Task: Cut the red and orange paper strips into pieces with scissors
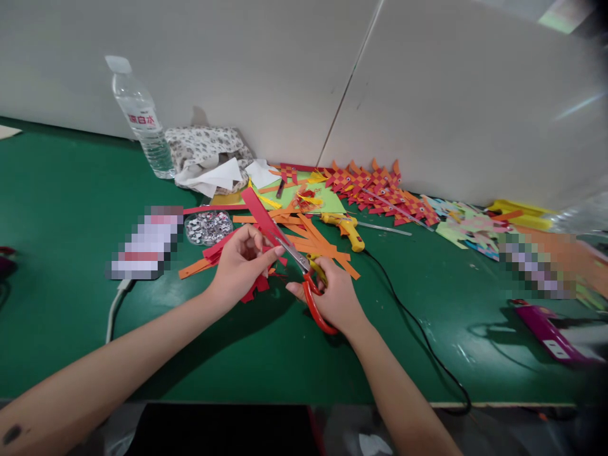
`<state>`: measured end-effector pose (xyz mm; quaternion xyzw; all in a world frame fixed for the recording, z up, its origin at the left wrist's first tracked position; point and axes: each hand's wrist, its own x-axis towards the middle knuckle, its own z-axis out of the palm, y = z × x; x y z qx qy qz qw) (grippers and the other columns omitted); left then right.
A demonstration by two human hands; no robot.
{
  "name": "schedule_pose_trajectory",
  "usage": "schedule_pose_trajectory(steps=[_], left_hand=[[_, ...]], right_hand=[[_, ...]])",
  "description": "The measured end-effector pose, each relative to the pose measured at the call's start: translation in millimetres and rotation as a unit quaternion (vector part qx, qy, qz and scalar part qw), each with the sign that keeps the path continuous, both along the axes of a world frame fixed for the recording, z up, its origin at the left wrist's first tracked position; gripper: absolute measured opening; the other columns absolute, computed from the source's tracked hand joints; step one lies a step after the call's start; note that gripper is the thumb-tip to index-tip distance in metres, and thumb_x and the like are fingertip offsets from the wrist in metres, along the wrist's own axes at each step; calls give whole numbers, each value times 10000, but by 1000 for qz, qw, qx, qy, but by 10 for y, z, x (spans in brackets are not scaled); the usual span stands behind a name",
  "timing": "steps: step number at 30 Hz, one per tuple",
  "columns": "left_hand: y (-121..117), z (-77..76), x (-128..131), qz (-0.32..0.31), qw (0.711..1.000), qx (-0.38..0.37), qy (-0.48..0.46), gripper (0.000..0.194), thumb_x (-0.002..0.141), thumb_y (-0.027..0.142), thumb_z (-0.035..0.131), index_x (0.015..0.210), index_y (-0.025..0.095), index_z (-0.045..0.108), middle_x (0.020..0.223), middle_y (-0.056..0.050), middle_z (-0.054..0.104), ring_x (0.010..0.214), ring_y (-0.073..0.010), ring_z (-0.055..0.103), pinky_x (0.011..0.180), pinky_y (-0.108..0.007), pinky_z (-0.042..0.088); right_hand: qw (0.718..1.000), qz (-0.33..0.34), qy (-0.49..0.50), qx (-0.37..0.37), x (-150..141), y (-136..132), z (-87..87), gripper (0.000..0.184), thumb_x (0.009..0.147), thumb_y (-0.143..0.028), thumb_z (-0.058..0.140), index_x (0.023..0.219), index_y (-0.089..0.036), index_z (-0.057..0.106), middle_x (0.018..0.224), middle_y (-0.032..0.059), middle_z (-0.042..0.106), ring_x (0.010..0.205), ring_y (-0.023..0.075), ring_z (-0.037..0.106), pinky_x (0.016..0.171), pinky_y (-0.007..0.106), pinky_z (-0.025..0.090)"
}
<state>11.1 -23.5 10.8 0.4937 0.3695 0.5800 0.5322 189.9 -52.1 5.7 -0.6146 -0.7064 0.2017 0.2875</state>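
Observation:
My left hand (244,258) pinches a red paper strip (259,210) that slants up and away from the fingers. In my right hand (335,292) is a pair of scissors (311,297) with red-orange handles, its blades reaching to the strip near my left fingertips. Whether the blades are fully closed on the paper I cannot tell. Some yellow material (319,267) shows by the right fingers. Orange paper strips (313,237) lie just beyond the hands, and small red paper pieces (256,288) rest below the left hand.
A yellow glue gun (346,229) with a black cord lies ahead. Around it are a tub of googly eyes (209,227), a water bottle (145,126), a patterned tissue pouch (209,152), woven paper fish (375,190), a phone (148,244) and a purple power strip (546,329).

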Motion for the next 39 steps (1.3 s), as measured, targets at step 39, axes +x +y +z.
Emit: schedule_pose_trajectory(steps=[39], left_hand=[[111, 33, -78, -16, 986, -88, -142, 173, 717, 282, 713, 756, 184, 575, 749, 30, 556, 693, -83, 575, 571, -164, 504]], right_hand=[[997, -20, -23, 67, 20, 8, -50, 436, 636, -588, 669, 640, -225, 427, 580, -25, 483, 514, 127, 421, 512, 258, 337]])
